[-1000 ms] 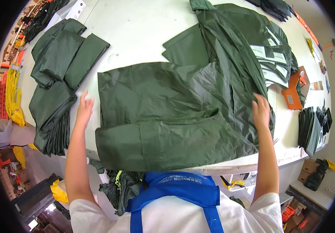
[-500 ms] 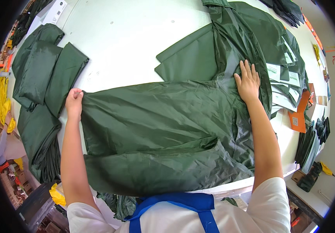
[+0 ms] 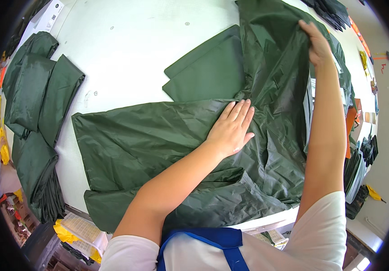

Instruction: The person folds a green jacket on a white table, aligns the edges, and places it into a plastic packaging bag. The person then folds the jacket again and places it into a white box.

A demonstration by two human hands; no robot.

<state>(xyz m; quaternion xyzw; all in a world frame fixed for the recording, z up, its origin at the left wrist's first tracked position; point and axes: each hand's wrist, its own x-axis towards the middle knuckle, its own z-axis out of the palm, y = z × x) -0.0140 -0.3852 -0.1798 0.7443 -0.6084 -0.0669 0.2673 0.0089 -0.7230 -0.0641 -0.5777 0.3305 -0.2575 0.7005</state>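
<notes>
A dark green, slightly shiny waterproof garment (image 3: 154, 135) is spread over the white table, one wide section reaching left and another running away from me on the right. My left hand (image 3: 231, 128) lies flat on it where the two sections meet, fingers stretched out. Farther off, my right hand (image 3: 319, 45) is closed on the right edge of the far section (image 3: 273, 49), its fingers partly hidden. Creases run through the cloth between my hands. Beside the far section lies a flat folded green piece (image 3: 206, 67), partly covered by the garment.
Folded green garments (image 3: 32, 95) are heaped along the table's left side. A white box (image 3: 45, 18) stands at the far left. Dark folded pieces (image 3: 327, 13) lie at the far right, and an orange item (image 3: 351, 124) at the right edge. A wire basket (image 3: 84, 230) sits below the table's near-left edge.
My left hand has left the garment's left corner and moved right to press on its middle. My right hand has moved away from me to the far section's right edge, and that section has spread wider.
</notes>
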